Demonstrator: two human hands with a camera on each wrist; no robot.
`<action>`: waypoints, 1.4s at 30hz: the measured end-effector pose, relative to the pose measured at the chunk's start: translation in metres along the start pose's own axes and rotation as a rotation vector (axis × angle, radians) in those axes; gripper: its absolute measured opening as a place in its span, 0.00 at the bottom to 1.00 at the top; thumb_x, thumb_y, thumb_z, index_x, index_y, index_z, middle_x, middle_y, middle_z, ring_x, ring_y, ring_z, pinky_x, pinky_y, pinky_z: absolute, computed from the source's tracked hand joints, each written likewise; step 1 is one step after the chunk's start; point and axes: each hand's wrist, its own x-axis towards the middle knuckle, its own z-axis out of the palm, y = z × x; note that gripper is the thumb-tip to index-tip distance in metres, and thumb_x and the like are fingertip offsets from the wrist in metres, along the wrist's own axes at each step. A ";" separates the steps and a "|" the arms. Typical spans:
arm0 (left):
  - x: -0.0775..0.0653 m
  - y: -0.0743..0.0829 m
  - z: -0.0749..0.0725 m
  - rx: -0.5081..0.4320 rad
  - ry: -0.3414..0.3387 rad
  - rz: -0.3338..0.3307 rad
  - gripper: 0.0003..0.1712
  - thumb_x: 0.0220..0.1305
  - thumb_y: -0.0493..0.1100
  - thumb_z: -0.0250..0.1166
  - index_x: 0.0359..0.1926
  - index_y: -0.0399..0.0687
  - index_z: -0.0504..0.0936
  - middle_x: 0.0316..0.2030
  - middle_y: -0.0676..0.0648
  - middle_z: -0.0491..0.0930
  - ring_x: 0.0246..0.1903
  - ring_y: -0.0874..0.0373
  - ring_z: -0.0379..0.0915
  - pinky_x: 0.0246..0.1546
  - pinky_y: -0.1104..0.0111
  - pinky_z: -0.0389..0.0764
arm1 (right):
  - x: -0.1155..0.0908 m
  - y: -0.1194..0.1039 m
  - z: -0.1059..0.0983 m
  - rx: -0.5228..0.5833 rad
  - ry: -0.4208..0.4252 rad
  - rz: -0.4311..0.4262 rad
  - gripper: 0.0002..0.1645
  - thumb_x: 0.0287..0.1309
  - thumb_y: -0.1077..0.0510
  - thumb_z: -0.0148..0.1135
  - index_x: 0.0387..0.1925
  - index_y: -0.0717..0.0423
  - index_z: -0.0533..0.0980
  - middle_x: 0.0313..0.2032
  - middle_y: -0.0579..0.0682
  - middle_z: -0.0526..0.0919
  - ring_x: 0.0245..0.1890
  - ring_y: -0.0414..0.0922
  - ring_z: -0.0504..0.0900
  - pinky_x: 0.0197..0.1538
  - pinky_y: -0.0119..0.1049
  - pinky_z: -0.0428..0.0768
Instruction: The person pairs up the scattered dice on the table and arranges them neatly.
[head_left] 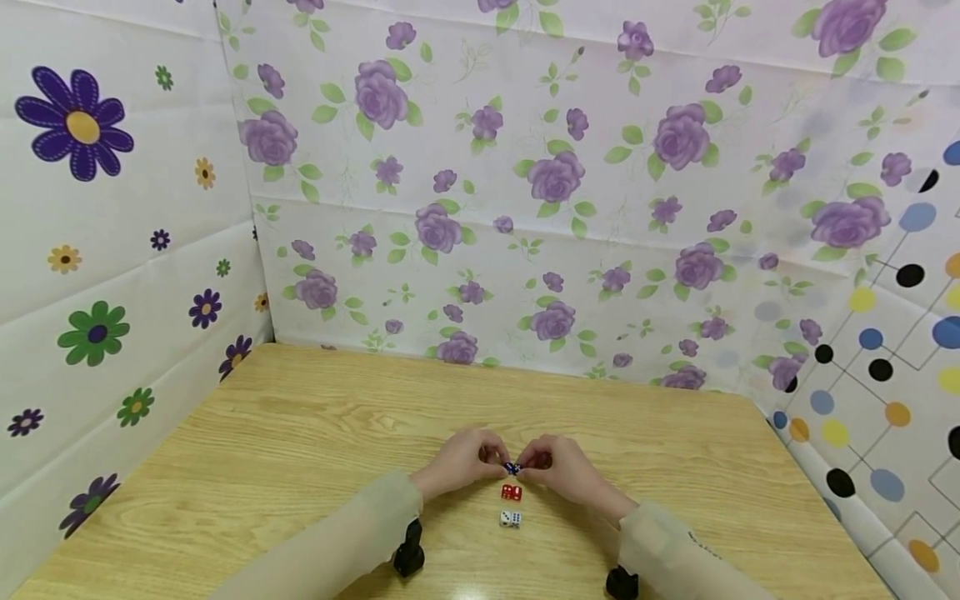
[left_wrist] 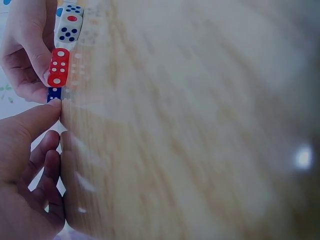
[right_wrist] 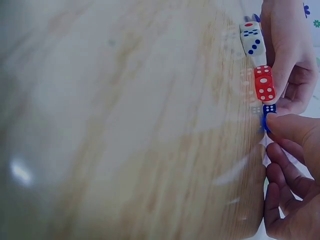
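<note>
Two small blue dice (head_left: 513, 468) with white pips sit side by side on the wooden table. From the left, my left hand (head_left: 461, 461) pinches one blue die between thumb and finger; its thumb tip covers part of a die (left_wrist: 54, 93) in the left wrist view. Opposite it, my right hand (head_left: 566, 468) pinches the other blue die (right_wrist: 269, 108), partly hidden by the thumb. Closer to me lies a pair of red dice (head_left: 512, 492), touching each other. Nearest of all is a pair of white dice (head_left: 510, 519), also side by side, in line with the others.
The wooden table (head_left: 337, 417) meets a flower-printed sheet (head_left: 465, 167) at the back. A daisy-patterned sheet (head_left: 150, 225) stands on the left, and a dotted one (head_left: 885, 417) on the right. Black wrist mounts (head_left: 408, 552) hang under both sleeves.
</note>
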 end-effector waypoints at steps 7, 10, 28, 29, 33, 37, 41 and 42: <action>0.000 -0.002 -0.002 -0.001 -0.006 -0.011 0.04 0.59 0.41 0.72 0.36 0.50 0.86 0.27 0.51 0.81 0.25 0.66 0.69 0.29 0.74 0.71 | 0.002 0.002 0.001 0.009 -0.004 -0.001 0.03 0.58 0.56 0.70 0.35 0.46 0.84 0.33 0.44 0.84 0.29 0.33 0.77 0.33 0.27 0.76; 0.000 -0.001 -0.003 -0.012 -0.016 -0.018 0.04 0.59 0.41 0.72 0.36 0.50 0.86 0.27 0.51 0.81 0.25 0.66 0.70 0.29 0.74 0.71 | 0.003 0.001 0.001 0.012 -0.007 0.003 0.03 0.58 0.56 0.70 0.35 0.46 0.84 0.33 0.44 0.84 0.29 0.33 0.76 0.33 0.26 0.76; 0.002 -0.003 -0.001 -0.007 -0.022 -0.033 0.05 0.57 0.42 0.73 0.35 0.52 0.86 0.25 0.54 0.79 0.24 0.68 0.69 0.29 0.74 0.70 | 0.000 -0.004 0.000 0.016 -0.008 0.016 0.03 0.57 0.56 0.71 0.34 0.48 0.84 0.32 0.45 0.84 0.29 0.35 0.77 0.32 0.27 0.75; 0.002 -0.003 -0.001 -0.009 -0.020 -0.032 0.05 0.57 0.42 0.74 0.35 0.52 0.86 0.25 0.54 0.79 0.24 0.67 0.69 0.29 0.74 0.70 | 0.000 -0.004 0.000 0.018 -0.009 0.018 0.03 0.57 0.56 0.71 0.35 0.47 0.85 0.32 0.45 0.84 0.29 0.35 0.77 0.32 0.27 0.75; 0.002 -0.005 0.001 -0.007 -0.015 -0.033 0.05 0.57 0.42 0.74 0.35 0.52 0.86 0.25 0.54 0.79 0.24 0.68 0.69 0.29 0.74 0.71 | 0.000 -0.003 0.000 0.021 -0.008 0.022 0.03 0.57 0.55 0.71 0.35 0.47 0.85 0.33 0.45 0.84 0.29 0.35 0.77 0.32 0.26 0.75; 0.001 -0.004 0.001 -0.010 -0.010 -0.027 0.05 0.57 0.42 0.74 0.35 0.52 0.86 0.25 0.54 0.79 0.24 0.68 0.69 0.29 0.74 0.71 | 0.000 -0.002 0.000 0.016 -0.006 0.019 0.03 0.57 0.55 0.71 0.35 0.47 0.85 0.33 0.45 0.84 0.29 0.36 0.77 0.32 0.27 0.75; 0.001 -0.004 0.001 -0.005 -0.006 -0.017 0.05 0.57 0.41 0.73 0.36 0.51 0.86 0.25 0.53 0.79 0.24 0.68 0.69 0.29 0.74 0.71 | -0.001 -0.003 0.000 0.012 -0.006 0.017 0.03 0.57 0.55 0.71 0.35 0.47 0.85 0.33 0.45 0.84 0.30 0.36 0.77 0.32 0.27 0.75; 0.001 -0.004 0.001 -0.001 -0.005 -0.015 0.05 0.57 0.41 0.73 0.36 0.51 0.86 0.25 0.54 0.79 0.24 0.68 0.69 0.29 0.74 0.71 | -0.001 -0.003 0.000 0.012 -0.005 0.016 0.03 0.57 0.55 0.71 0.35 0.48 0.85 0.33 0.46 0.84 0.30 0.36 0.77 0.32 0.27 0.75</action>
